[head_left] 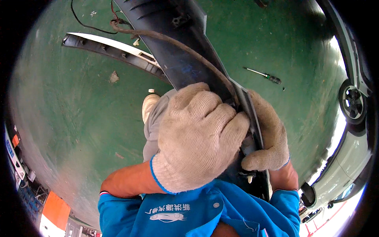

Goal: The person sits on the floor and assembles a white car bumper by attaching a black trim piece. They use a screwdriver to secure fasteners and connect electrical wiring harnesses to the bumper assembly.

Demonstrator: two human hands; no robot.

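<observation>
A long black plastic car trim panel (183, 65), its ribbed inner side facing up, slants from the far edge down to my blue shirt. A brown taped wiring harness (185, 48) runs along it and disappears near my left knuckles. My left hand (201, 138), in a cream knitted glove, lies over the panel with its fingers curled closed; whatever its fingertips grip is hidden beneath. My right hand (269, 136), gloved alike, clasps the panel's right edge, fingers outside and thumb over the inner face. A small pale clip (250, 179) shows near the panel's lower end.
On the green floor (79, 118) lies a white-and-black trim strip (114, 49), partly under the panel. A screwdriver (263, 75) lies to the right. A light-coloured car (351, 158) stands at the right rim. Thin dark wires (94, 28) trail at the far left.
</observation>
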